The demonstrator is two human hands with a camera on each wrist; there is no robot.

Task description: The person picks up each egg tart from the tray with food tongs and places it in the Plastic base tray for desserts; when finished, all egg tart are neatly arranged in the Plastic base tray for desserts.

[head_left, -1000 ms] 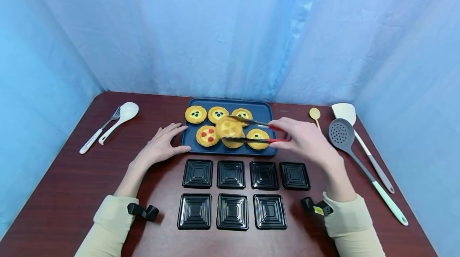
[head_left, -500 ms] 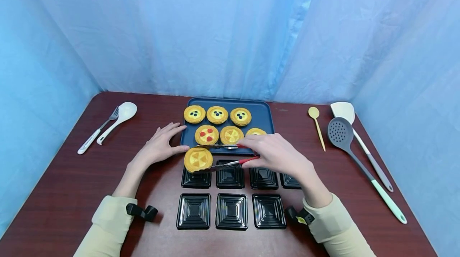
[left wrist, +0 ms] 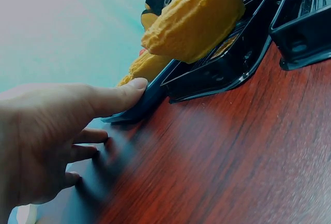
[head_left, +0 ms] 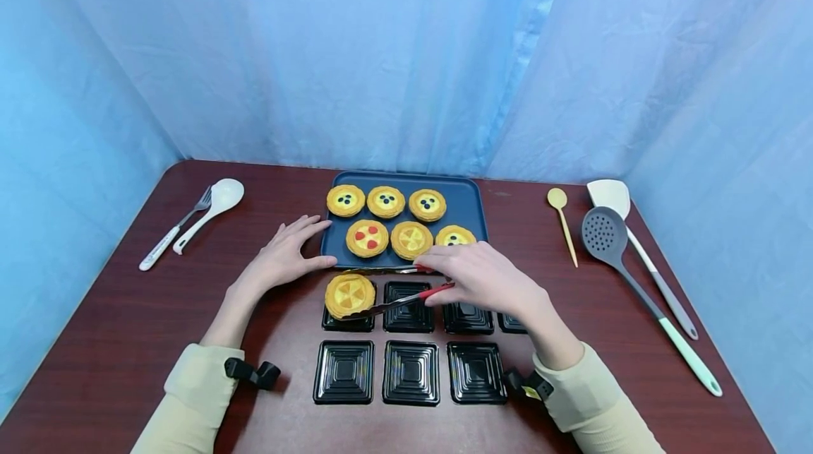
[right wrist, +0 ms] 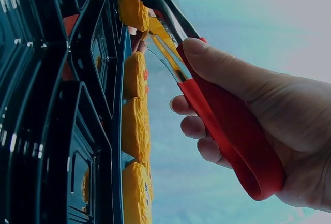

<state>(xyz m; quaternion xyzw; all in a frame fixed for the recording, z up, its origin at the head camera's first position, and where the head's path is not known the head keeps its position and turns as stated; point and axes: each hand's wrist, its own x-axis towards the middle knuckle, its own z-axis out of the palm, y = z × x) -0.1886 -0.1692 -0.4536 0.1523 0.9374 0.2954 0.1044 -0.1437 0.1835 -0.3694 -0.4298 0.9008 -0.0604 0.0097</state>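
Observation:
My right hand (head_left: 489, 281) holds red-handled tongs (right wrist: 232, 136), thumb on one handle and fingers around the other. The tongs' dark scalloped tips lie on either side of a custard tart (head_left: 350, 296) with yellow wedges on top. That tart sits tilted over the back-left black square tray (head_left: 362, 325), and in the left wrist view (left wrist: 194, 25) part of it overhangs the rim. Fingers spread, my left hand (head_left: 282, 256) touches the left edge of the blue baking tray (head_left: 460, 200) with thumb and fingertips. More tarts (head_left: 367, 238) stand on it, topped with dark berries, red pieces or yellow wedges.
Two rows of black square trays (head_left: 411, 373) lie in front of the baking tray. At left are a fork (head_left: 174, 231) and a white ladle (head_left: 224, 198). At right lie a yellow spoon (head_left: 562, 217), a grey skimmer (head_left: 603, 234) and a white turner (head_left: 610, 196).
My right hand has carried the wedge-topped tart in the tongs from above the baking tray leftward and toward me, then lower over the back-left black tray. My left hand has stayed put.

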